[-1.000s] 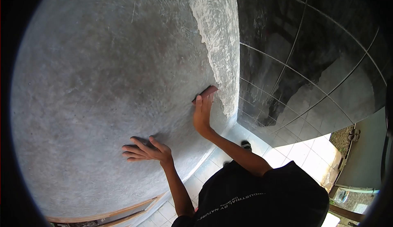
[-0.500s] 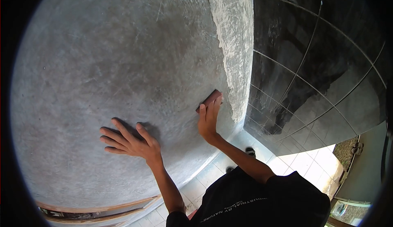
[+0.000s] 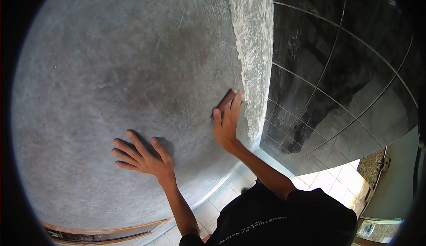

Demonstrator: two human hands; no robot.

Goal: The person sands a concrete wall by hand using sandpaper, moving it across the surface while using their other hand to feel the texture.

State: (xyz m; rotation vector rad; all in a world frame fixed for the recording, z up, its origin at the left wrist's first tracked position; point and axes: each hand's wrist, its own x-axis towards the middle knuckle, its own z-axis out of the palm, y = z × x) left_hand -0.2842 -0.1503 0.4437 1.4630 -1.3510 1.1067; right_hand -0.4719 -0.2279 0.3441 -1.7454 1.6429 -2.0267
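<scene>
A grey plastered wall (image 3: 111, 77) fills the left and middle of the view. My left hand (image 3: 148, 159) lies against it with the fingers spread and nothing in it. To the right, my right hand (image 3: 228, 121) holds a reddish-brown block (image 3: 225, 103) flat on the wall, thumb on one side and fingers over the other end. Just beside the fingertips runs a rough whitish strip (image 3: 253, 37) along the wall's corner edge.
Dark glossy tiles (image 3: 310, 60) with pale joints cover the adjoining wall on the right. Pale floor tiles (image 3: 222, 197) lie below. A wood-framed opening (image 3: 106, 236) is at the lower left. Sandals (image 3: 384, 164) lie at the far right.
My right hand and the block have moved slightly up along the wall. My left hand stays spread on the wall. The view has shifted a little.
</scene>
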